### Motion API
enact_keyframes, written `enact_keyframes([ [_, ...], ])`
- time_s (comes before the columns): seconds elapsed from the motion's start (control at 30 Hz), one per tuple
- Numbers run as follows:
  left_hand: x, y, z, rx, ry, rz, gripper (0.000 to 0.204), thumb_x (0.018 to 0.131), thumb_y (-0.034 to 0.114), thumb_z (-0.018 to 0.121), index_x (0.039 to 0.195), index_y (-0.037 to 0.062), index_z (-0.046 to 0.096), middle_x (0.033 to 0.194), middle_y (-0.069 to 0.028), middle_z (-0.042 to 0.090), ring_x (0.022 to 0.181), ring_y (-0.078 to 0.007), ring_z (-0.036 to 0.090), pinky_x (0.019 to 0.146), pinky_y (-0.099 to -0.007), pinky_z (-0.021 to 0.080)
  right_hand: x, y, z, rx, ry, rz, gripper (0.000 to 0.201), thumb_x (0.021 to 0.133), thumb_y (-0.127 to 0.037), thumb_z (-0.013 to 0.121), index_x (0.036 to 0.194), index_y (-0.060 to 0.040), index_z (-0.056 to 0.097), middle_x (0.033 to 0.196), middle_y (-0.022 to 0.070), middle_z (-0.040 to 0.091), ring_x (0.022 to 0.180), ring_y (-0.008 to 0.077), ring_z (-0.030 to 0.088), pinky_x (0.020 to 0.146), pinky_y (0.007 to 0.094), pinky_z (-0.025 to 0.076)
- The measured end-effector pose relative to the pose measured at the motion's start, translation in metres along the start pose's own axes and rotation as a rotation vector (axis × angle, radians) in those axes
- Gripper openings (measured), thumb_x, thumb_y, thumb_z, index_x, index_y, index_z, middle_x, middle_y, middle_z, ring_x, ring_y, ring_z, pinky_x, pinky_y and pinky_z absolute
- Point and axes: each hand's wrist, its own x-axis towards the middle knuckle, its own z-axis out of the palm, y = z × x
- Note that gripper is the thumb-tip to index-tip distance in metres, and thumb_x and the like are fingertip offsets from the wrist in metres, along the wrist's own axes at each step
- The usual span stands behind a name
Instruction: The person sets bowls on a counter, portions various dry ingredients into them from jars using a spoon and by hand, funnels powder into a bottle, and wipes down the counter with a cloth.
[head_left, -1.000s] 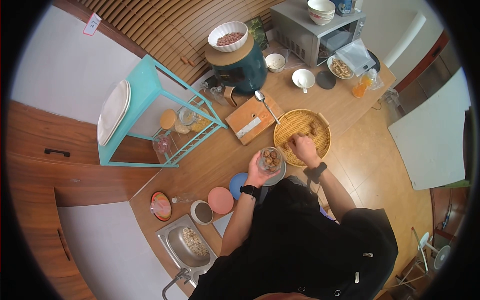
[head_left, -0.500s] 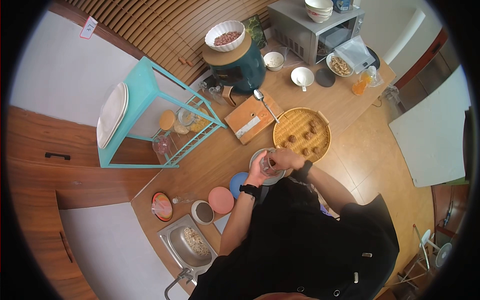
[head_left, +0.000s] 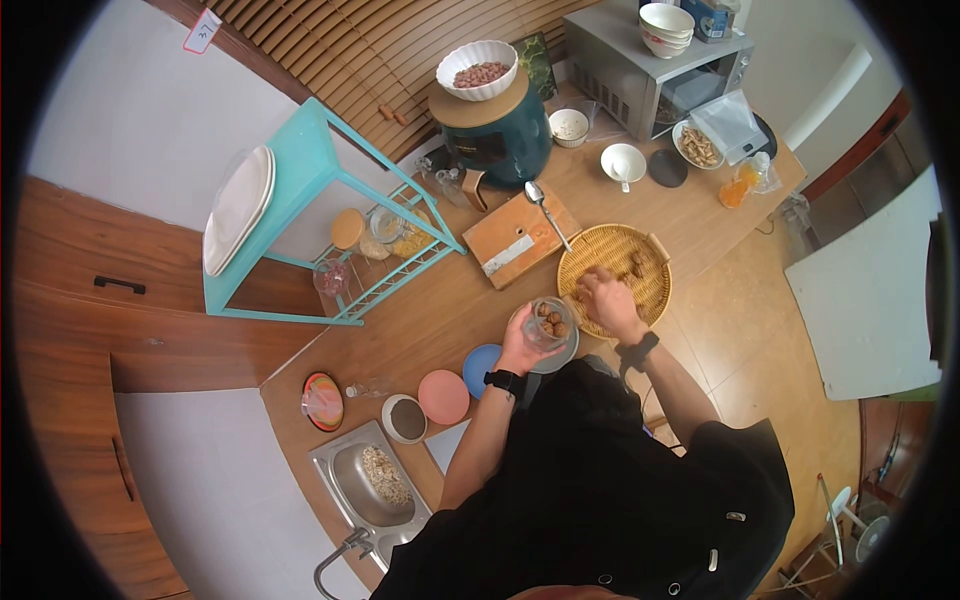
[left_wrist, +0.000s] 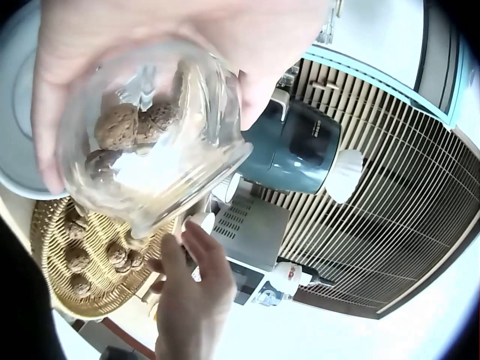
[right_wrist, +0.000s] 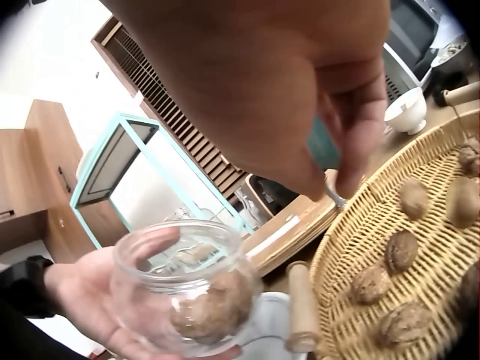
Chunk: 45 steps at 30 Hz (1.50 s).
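My left hand (head_left: 518, 348) grips a clear glass jar (head_left: 548, 328) with several walnuts (left_wrist: 118, 126) inside; its mouth is uncovered. In the right wrist view the jar (right_wrist: 161, 289) rests in the palm and fingers of the left hand (right_wrist: 86, 300). My right hand (head_left: 612, 304) is over the round wicker basket (head_left: 590, 246), to the right of the jar. Its fingers (right_wrist: 364, 142) are bent, with a gap between them and the thumb and nothing visible in it. Several walnuts (right_wrist: 401, 251) lie spread in the basket.
A wooden box (head_left: 508, 250) with a spoon (head_left: 545, 210) touches the basket's left side. A grey plate (head_left: 566, 356) is beneath the jar, beside a blue plate (head_left: 480, 371) and a pink plate (head_left: 442, 397). Behind are a green cooker (head_left: 500, 150) and a microwave (head_left: 620, 85).
Half a second ago my right hand was at the jar's mouth; it has moved back over the basket. My left hand still holds the jar. The head view has shifted slightly.
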Motion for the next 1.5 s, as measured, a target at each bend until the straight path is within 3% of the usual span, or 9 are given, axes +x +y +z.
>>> enact_keyframes([
  [0.13,0.007,0.001,-0.001,0.057,0.020,-0.022,0.053,0.092,0.053,0.058,0.132,0.0189,0.055,0.131,-0.0119,0.058,0.121,-0.0335,0.055,0.103,-0.0629,0.040,-0.007,-0.038,0.001,0.177,-0.312,-0.186,0.023,0.082,-0.022,0.071,0.098,-0.0056,0.069,0.095,0.0165,0.070,0.081,0.0373,0.069,0.071,0.0447,0.056],
  [0.3,0.007,-0.001,0.009,0.378,0.046,0.108,0.054,0.089,0.057,0.061,0.124,0.0160,0.061,0.122,-0.0080,0.064,0.114,-0.0292,0.060,0.097,-0.0595,0.045,-0.006,-0.024,0.038,-0.009,-0.537,-0.104,0.030,0.079,-0.027,0.073,0.096,-0.0025,0.069,0.094,0.0208,0.070,0.086,0.0382,0.070,0.072,0.0458,0.056],
  [0.37,0.002,0.000,0.011,0.252,0.098,-0.047,0.055,0.088,0.058,0.060,0.124,0.0157,0.062,0.120,-0.0071,0.065,0.111,-0.0286,0.062,0.094,-0.0580,0.047,0.010,-0.023,0.041,-0.048,-0.695,-0.160,0.031,0.077,-0.024,0.073,0.098,-0.0016,0.070,0.092,0.0210,0.070,0.087,0.0395,0.069,0.073,0.0460,0.056],
  [0.6,-0.001,0.005,0.005,0.157,-0.010,-0.037,0.052,0.091,0.057,0.056,0.126,0.0201,0.061,0.125,-0.0076,0.063,0.113,-0.0290,0.060,0.098,-0.0575,0.046,0.013,-0.032,0.012,0.131,-0.555,-0.296,0.031,0.079,-0.025,0.073,0.106,-0.0119,0.071,0.089,0.0186,0.070,0.085,0.0371,0.069,0.073,0.0448,0.055],
  [0.87,-0.001,0.002,0.010,-0.065,0.037,-0.009,0.053,0.093,0.053,0.058,0.134,0.0210,0.048,0.135,-0.0119,0.047,0.128,-0.0405,0.046,0.106,-0.0649,0.038,-0.001,-0.002,-0.024,0.159,-0.147,-0.032,0.034,0.082,-0.035,0.075,0.107,-0.0124,0.071,0.093,0.0145,0.071,0.080,0.0344,0.069,0.071,0.0422,0.055],
  [1.0,0.002,0.003,0.005,-0.091,0.004,-0.025,0.054,0.092,0.052,0.061,0.136,0.0257,0.046,0.129,-0.0113,0.043,0.124,-0.0421,0.047,0.103,-0.0666,0.040,-0.007,0.043,-0.020,-0.015,-0.170,0.157,0.035,0.080,-0.030,0.078,0.107,-0.0083,0.072,0.095,0.0144,0.071,0.081,0.0330,0.070,0.074,0.0414,0.056],
  [1.13,0.004,0.003,0.000,-0.110,-0.024,-0.018,0.054,0.091,0.052,0.061,0.136,0.0253,0.046,0.131,-0.0113,0.041,0.125,-0.0436,0.045,0.103,-0.0654,0.041,-0.009,0.055,-0.015,-0.179,-0.173,0.210,0.036,0.082,-0.023,0.075,0.114,-0.0077,0.067,0.125,0.0154,0.061,0.084,0.0348,0.070,0.073,0.0430,0.057],
  [1.27,0.000,0.002,0.006,-0.096,-0.018,-0.017,0.054,0.091,0.053,0.060,0.135,0.0246,0.047,0.131,-0.0117,0.040,0.126,-0.0440,0.044,0.103,-0.0645,0.042,-0.001,0.040,-0.012,-0.237,-0.115,0.326,0.025,0.084,-0.017,0.070,0.107,-0.0060,0.068,0.132,0.0214,0.055,0.087,0.0386,0.069,0.075,0.0456,0.056],
  [1.5,0.003,0.001,0.003,-0.002,0.024,-0.009,0.055,0.091,0.055,0.060,0.134,0.0212,0.050,0.132,-0.0109,0.051,0.122,-0.0409,0.051,0.101,-0.0635,0.042,-0.003,-0.031,0.001,0.159,-0.239,-0.220,0.026,0.083,-0.014,0.066,0.107,-0.0050,0.069,0.095,0.0129,0.071,0.080,0.0347,0.070,0.069,0.0423,0.057],
])
